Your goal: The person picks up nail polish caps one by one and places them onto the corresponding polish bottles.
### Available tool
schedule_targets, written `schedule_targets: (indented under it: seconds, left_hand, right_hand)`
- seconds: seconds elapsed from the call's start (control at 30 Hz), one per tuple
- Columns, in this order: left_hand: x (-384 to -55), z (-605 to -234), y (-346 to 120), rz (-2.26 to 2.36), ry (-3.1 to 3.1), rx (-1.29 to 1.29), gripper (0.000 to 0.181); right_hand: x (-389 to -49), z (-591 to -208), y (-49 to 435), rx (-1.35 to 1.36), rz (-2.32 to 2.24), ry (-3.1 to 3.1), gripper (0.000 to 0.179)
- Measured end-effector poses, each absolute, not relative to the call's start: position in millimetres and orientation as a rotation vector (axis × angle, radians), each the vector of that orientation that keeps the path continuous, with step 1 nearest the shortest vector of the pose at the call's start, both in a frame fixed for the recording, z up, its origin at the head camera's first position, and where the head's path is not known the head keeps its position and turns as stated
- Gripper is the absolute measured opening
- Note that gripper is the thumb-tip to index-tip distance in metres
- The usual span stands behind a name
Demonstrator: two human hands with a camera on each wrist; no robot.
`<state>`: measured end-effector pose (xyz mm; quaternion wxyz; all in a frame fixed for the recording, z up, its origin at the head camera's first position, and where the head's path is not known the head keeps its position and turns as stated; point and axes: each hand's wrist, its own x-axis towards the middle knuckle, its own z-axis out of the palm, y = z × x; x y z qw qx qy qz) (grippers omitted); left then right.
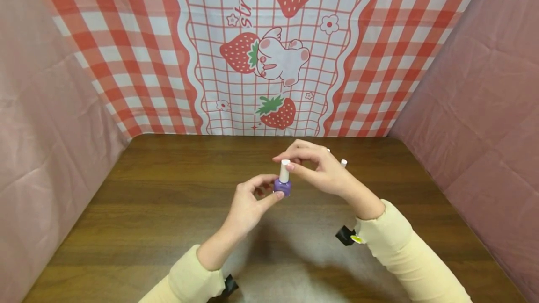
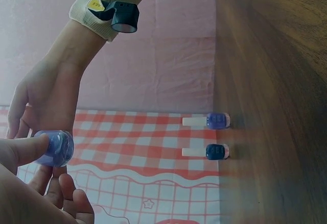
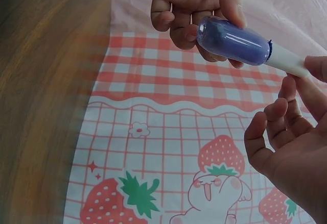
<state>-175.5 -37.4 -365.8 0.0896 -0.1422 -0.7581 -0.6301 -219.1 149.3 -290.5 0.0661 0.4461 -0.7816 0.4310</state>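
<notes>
A purple nail polish bottle [image 1: 282, 186] with a tall white cap [image 1: 284, 172] is held up over the table between both hands. My left hand [image 1: 249, 205] pinches the glass body between thumb and fingers. With thumb and index finger, my right hand [image 1: 322, 169] pinches the white cap near its top. The cap sits on the bottle's neck in the right wrist view, where the purple glass body [image 3: 235, 43] points toward the left hand [image 3: 196, 4]. In the left wrist view the left thumb covers part of the bottle [image 2: 59, 148].
Two more nail polish bottles stand on the wooden table [image 1: 168, 209], a purple one [image 2: 218, 121] and a dark teal one [image 2: 218, 151], mostly behind the right hand in the head view. A strawberry-print cloth [image 1: 261, 60] hangs at the back, with pink cloth [image 1: 476, 83] at the sides.
</notes>
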Motion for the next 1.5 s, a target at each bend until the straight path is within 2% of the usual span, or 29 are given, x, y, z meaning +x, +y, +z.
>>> schedule_targets:
  seconds: [0.3,0.67,1.07,1.5]
  left_hand:
    - [-175,-365,-38,-1.85,-2.246,-0.439,0.028]
    - [-175,-365,-38,-1.853,-2.251,-0.437,0.027]
    - [-176,-367,-38,-1.856,-2.231,-0.447,0.027]
    - [-176,-368,-38,-1.855,-2.231,-0.443,0.028]
  right_hand:
    - [-202,-269,140,1.334,1.301,-2.323,0.019]
    - [-225,-295,148,1.336,1.301,-2.267,0.017]
    - [-224,-294,145,1.287,1.322,-2.261,0.01]
    - [-228,-299,145,1.209,1.357,-2.299,0.021]
